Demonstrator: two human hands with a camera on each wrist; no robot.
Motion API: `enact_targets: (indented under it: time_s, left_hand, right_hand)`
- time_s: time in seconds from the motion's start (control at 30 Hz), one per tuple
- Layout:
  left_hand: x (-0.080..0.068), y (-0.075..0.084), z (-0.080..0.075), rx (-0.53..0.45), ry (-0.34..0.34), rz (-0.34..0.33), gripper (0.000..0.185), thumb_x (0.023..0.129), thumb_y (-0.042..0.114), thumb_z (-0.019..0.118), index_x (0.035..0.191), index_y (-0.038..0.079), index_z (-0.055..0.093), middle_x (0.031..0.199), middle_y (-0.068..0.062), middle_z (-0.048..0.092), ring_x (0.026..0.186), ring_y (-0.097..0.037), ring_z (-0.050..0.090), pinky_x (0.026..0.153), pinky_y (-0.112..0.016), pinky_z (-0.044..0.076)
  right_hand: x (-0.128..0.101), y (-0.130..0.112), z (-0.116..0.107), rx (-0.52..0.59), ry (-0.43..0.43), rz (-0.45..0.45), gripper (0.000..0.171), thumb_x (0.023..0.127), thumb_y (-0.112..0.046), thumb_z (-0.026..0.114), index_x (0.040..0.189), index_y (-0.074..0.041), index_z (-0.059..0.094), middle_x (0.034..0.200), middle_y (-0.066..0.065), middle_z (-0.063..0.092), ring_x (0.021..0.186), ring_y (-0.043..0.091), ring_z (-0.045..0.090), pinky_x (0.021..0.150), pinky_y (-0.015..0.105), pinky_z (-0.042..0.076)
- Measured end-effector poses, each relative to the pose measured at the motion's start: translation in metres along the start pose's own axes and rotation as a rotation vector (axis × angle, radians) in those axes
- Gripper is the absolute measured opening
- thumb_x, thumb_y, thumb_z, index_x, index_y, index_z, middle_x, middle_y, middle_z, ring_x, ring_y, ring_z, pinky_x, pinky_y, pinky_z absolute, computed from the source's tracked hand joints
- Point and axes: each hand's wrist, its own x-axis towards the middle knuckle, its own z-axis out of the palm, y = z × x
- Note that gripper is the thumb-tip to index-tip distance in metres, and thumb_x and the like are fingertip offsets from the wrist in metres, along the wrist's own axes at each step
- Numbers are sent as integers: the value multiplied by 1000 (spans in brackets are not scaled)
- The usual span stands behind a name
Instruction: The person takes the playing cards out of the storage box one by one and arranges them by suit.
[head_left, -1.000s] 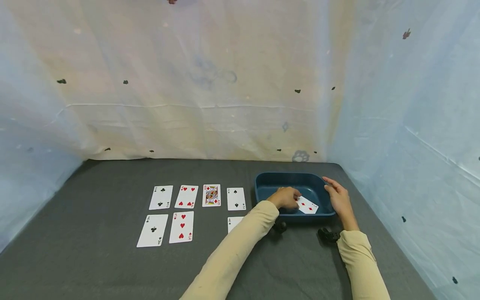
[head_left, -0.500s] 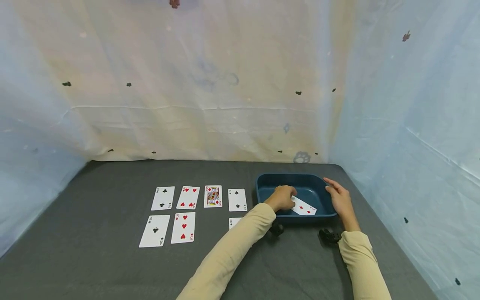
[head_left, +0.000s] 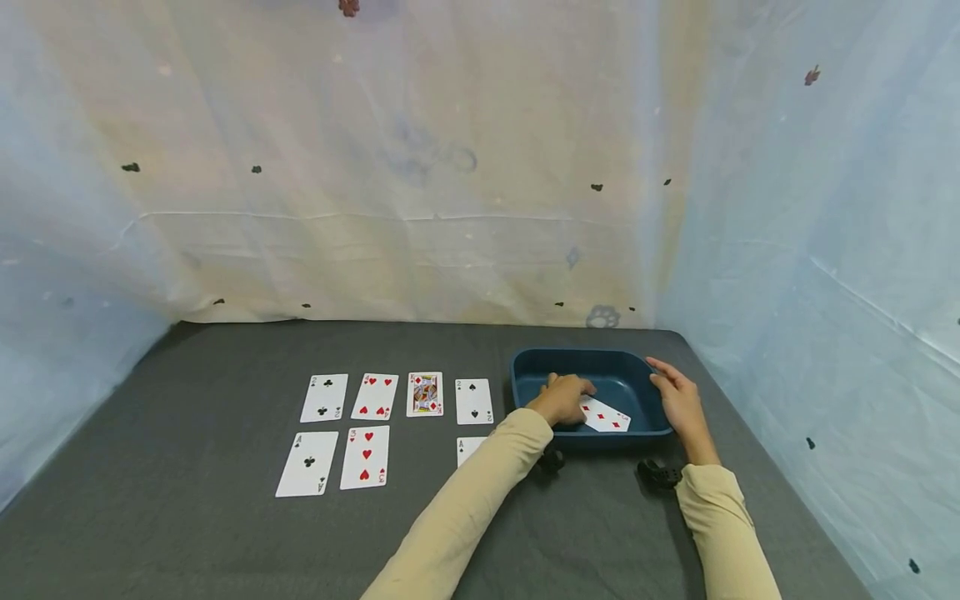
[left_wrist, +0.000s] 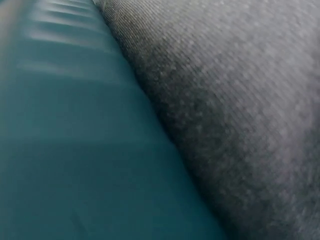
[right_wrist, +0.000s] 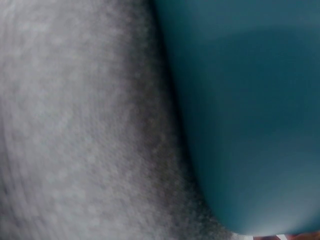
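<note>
Left hand (head_left: 564, 398) curled over a glossy diamond card (head_left: 606, 415), pinching its edge inside the smooth blue tray (head_left: 525, 379). Right hand (head_left: 678, 402) with straight fingers flat against the rounded tray wall.

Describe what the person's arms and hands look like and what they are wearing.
Both arms are covered to the wrist by long, plain cream-beige sleeves, the left sleeve and the right sleeve. The left hand and right hand are bare: no gloves, and no rings that can be made out. A small black camera sits under each wrist, the left camera and the right camera.
</note>
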Motion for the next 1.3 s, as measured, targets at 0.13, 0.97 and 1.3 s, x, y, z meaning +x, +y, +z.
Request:
enact_targets:
  time_s: [0.13, 0.97, 1.3]
  left_hand:
    - [-1, -1, -1, -4, 18, -15, 44, 82, 23, 79, 124, 24, 66, 121, 2, 55, 108, -21, 43, 87, -35, 38]
    - [-4, -2, -5, -146, 36, -172, 45, 71, 28, 89, 105, 14, 62, 109, -6, 51, 104, -25, 46, 87, -41, 40]
    - [-4, -4, -7, -260, 99, -181, 35, 72, 17, 88, 91, 11, 59, 95, -5, 49, 93, -20, 51, 78, -39, 44]
  right_hand:
    - [0, -1, 0, 8, -8, 5, 41, 104, -18, 41, 141, 0, 47, 137, 27, 46, 119, 37, 44, 99, 53, 33]
    - [-1, -1, -1, 6, -8, -1, 41, 105, -18, 41, 141, -1, 47, 138, 27, 45, 122, 39, 43, 100, 54, 32]
    - [-2, -4, 0, 4, -5, 3, 40, 104, -17, 42, 140, 0, 48, 138, 27, 46, 119, 39, 44, 98, 54, 34]
